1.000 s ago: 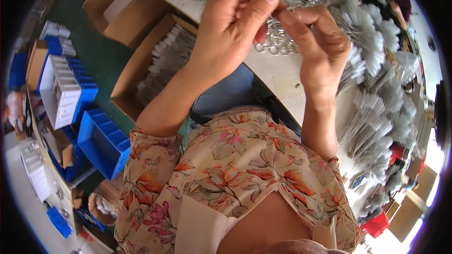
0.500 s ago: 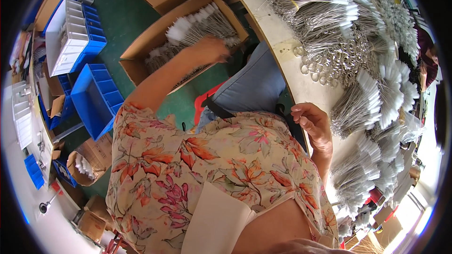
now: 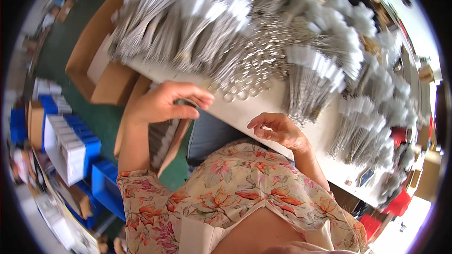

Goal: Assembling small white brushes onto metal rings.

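Note:
My left hand hovers by the near edge of the white table, its thumb and fingers apart and nothing visible between them. To its right, my right hand hangs over the same edge, loosely curved, also with nothing visible in it. Just beyond both hands lies a heap of thin wire brushes with metal ring ends. A bundle of white-tipped wire brushes fans out near my right hand. More bundled brushes lie farther off at the left.
Below my left forearm stands a cardboard box holding brushes. Another open cardboard box is at the table's left end. Blue and white bins stand at the far left. Several more brush bundles cover the table's right side.
My view has turned toward the table. My left hand has come up from the brush box to the table's edge and opened. My right hand has stayed near that edge.

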Available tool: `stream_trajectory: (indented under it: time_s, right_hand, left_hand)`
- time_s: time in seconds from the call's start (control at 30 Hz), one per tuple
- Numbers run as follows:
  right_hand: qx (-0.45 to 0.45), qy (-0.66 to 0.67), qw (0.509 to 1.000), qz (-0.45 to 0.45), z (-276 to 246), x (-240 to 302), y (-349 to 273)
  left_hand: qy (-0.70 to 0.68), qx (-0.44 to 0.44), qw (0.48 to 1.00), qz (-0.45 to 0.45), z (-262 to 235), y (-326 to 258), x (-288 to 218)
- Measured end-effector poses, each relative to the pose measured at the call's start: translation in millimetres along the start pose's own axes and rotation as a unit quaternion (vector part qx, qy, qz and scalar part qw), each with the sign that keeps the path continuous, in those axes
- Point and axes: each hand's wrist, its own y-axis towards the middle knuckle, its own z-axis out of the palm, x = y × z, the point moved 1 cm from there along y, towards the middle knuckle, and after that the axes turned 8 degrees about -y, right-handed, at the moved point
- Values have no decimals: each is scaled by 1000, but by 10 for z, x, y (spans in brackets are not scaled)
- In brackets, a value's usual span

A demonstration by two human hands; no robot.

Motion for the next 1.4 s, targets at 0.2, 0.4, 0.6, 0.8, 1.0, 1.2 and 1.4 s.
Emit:
stream_trajectory:
  time_s: [0.2,0.4,0.6,0.8,1.0,1.2,1.4]
  right_hand:
    - [-133,61,989,-35,-499,16,-514]
    - [-245,153,956,-61,-1019,175,-1016]
    - [-388,-127,913,1,-1898,438,-836]
    - [-470,-418,774,-69,-2918,748,-162]
    - [-451,-583,656,165,-3424,806,568]
    - [-453,-489,722,182,-3604,695,545]
    - [-624,-241,735,-110,-3617,724,455]
  left_hand:
    - [133,-88,987,5,-866,1416,-511]
    - [331,-224,916,-40,-2220,2887,-152]
    - [613,-245,743,-113,-2241,3476,232]
    - [655,-266,696,-126,-2136,3503,229]
    - [505,-418,753,-64,-2355,3437,167]
    - [335,-401,842,135,-1691,3631,-212]
    - [526,-150,835,-53,-1199,4017,240]
